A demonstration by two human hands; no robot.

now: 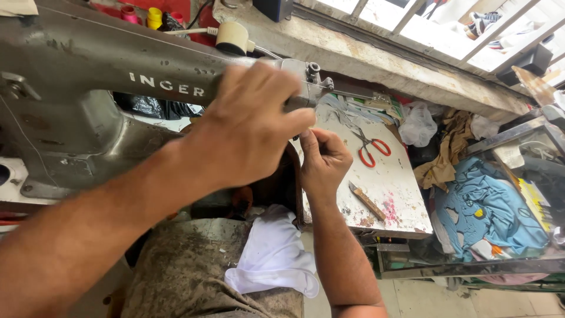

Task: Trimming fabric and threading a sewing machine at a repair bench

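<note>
The left hand [247,126] blocks the sewing machine's [88,82] needle end; whatever the right hand's [322,159] pinched fingers [312,140] hold is too small to make out.

Scissors [373,145] on table [406,206], right of hands

The sewing machine [88,76] was seen in dull, worn grey metal. The tabletop [400,200] looked rough, white-painted and stained. Red plastic handles were borne by the scissors [369,146]. Soft white cloth [273,253] appeared matt.

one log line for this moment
left hand: on sewing machine head | right hand: pinching below it | scissors, knife: on table
</note>
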